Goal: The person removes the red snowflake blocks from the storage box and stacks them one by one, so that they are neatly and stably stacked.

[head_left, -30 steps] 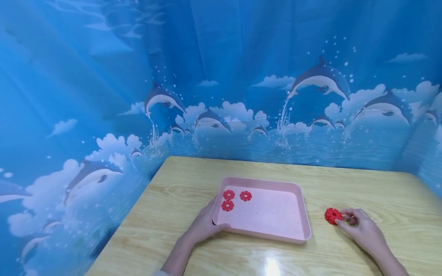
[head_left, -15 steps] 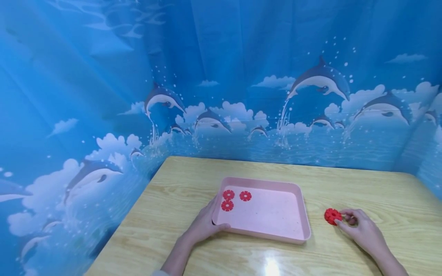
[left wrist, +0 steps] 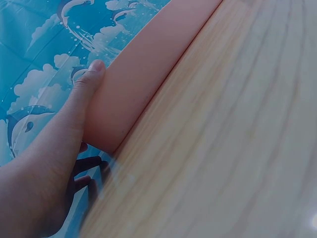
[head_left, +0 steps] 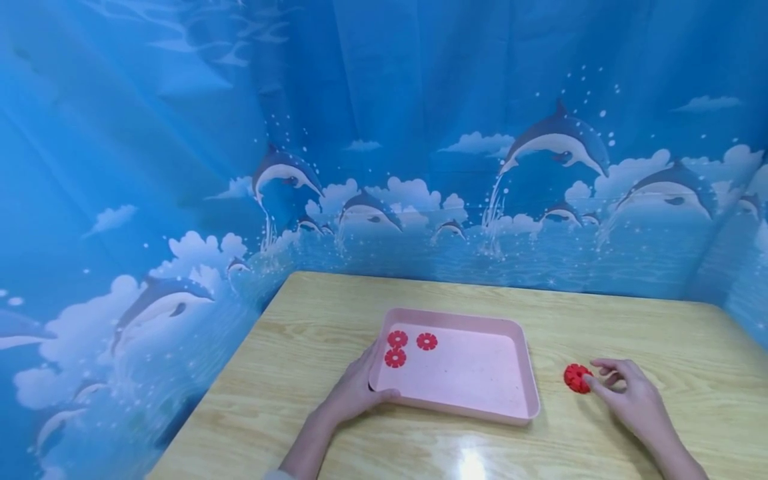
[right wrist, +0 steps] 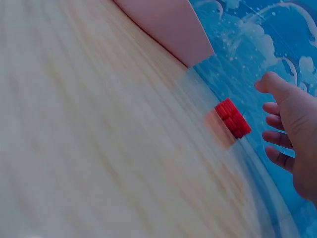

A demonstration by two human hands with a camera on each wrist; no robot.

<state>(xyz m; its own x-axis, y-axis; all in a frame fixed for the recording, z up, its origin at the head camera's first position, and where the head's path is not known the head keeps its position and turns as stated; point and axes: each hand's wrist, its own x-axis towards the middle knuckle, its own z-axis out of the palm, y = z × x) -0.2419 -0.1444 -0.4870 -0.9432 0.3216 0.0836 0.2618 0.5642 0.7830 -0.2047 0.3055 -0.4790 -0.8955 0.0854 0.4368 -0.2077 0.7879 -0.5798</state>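
Observation:
My left hand (head_left: pixel 354 393) holds the near left corner of a shallow pink tray (head_left: pixel 480 380), thumb on the rim. In the left wrist view the thumb lies along the tray wall (left wrist: pixel 138 74), its fingers partly hidden below the corner. Inside the tray's left part lie three flat red notched discs, with one disc (head_left: pixel 421 341) set a little to the right. To the tray's right, a stack of red notched discs (head_left: pixel 573 378) sits on the table. Just right of this stack is my right hand (head_left: pixel 636 403), fingers spread; the right wrist view shows it apart from the red stack (right wrist: pixel 232 119).
The wood-patterned table (head_left: pixel 336 300) reaches back to a blue curtain (head_left: pixel 384 133) printed with dolphins and clouds. A bright light reflection lies on the tabletop near the front.
My right hand's fingers have loosened and spread from the red disc stack, which stays about where it was. The left hand and tray have not moved.

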